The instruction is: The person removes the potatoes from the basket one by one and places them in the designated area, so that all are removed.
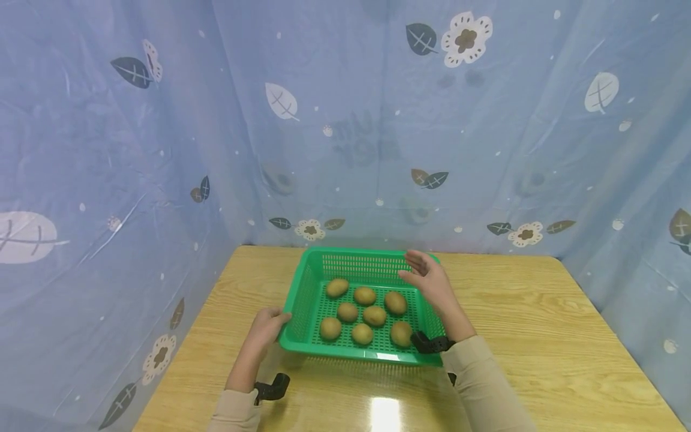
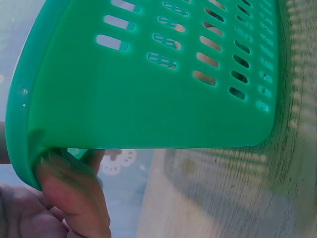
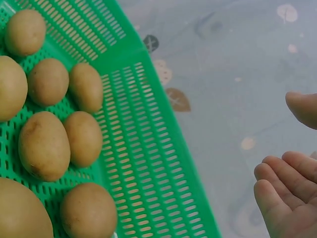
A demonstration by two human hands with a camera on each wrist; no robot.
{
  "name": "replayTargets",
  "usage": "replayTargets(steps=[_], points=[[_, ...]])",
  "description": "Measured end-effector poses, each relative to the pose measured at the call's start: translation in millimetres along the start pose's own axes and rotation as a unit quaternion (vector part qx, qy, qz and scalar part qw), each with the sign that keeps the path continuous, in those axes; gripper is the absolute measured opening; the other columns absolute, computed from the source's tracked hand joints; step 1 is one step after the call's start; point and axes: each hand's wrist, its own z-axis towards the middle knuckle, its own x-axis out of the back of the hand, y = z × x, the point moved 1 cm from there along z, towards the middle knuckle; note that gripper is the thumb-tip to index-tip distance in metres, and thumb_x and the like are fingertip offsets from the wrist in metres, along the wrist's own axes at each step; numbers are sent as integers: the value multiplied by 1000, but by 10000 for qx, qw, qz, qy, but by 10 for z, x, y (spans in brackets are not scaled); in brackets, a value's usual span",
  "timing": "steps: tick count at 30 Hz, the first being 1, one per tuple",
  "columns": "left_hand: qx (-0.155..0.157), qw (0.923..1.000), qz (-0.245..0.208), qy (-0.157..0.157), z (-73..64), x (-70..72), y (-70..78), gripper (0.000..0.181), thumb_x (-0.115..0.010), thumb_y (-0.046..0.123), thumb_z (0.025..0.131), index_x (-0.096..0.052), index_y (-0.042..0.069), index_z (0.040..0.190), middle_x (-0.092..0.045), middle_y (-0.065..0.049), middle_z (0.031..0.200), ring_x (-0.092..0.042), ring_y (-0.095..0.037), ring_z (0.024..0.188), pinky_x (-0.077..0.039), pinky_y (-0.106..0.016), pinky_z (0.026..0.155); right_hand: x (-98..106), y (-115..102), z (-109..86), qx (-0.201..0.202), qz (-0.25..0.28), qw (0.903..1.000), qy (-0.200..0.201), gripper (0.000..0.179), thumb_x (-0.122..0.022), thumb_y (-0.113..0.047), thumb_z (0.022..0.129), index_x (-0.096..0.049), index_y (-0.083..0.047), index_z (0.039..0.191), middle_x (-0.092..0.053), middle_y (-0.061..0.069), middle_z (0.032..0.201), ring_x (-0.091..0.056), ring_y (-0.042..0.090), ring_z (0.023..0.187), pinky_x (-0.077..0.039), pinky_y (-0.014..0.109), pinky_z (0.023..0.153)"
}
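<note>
A green plastic basket [image 1: 345, 351] stands on the wooden table with several brown potatoes [image 1: 347, 312] spread over its slotted floor. At the basket's left side, my left hand [image 1: 266, 329] grips the rim, thumb on top. The left wrist view shows the curled fingers [image 2: 74, 193] tucked beneath that rim [image 2: 22, 99]. My right hand [image 1: 429, 283] is over the basket's right back corner, fingers loosely extended and thumb apart, holding nothing. In the right wrist view the right hand [image 3: 292, 193] appears beyond the slotted wall [image 3: 143, 144], apart from the potatoes [image 3: 44, 146].
The wood-grain table [image 1: 540, 336] extends to both sides of the basket and in front of it. A blue curtain [image 1: 345, 150] with leaves and flowers hangs behind the table and along both sides. Black wrist camera mounts [image 1: 272, 389] stick out from both forearms.
</note>
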Motion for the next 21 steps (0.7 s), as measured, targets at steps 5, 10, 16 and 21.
replayTargets(steps=[5, 10, 16, 21], points=[[27, 10000, 13, 11, -6, -3, -16, 36, -47, 11, 95, -54, -15, 118, -65, -23, 103, -64, -21, 85, -53, -33, 71, -57, -13, 61, -179, 148, 9997, -65, 63, -62, -14, 93, -30, 0, 145, -32, 22, 150, -30, 33, 140, -25, 40, 115], [28, 10000, -29, -13, -6, -16, -11, 36, -47, 11, 96, -53, -16, 119, -65, -24, 103, -66, -23, 86, -53, -32, 70, -79, 65, 101, -207, 266, 9992, -230, 64, -62, -10, 92, -28, -1, 146, -30, 21, 151, -27, 33, 141, -23, 40, 115], [20, 9999, -79, -98, -19, -11, -24, 38, -46, 12, 97, -51, -17, 121, -63, -26, 106, -65, -27, 91, -54, -35, 73, -82, 242, 169, -138, 102, 9982, -566, 67, -62, -9, 91, -27, 0, 147, -28, 20, 152, -25, 34, 141, -21, 43, 116], [-19, 9998, -151, -122, 12, -7, -35, 38, -46, 11, 97, -51, -16, 122, -62, -27, 109, -65, -31, 93, -54, -35, 74, -71, 312, 238, -302, -367, 9960, -751, 66, -62, -6, 91, -26, -1, 147, -30, 20, 152, -26, 35, 141, -22, 43, 115]])
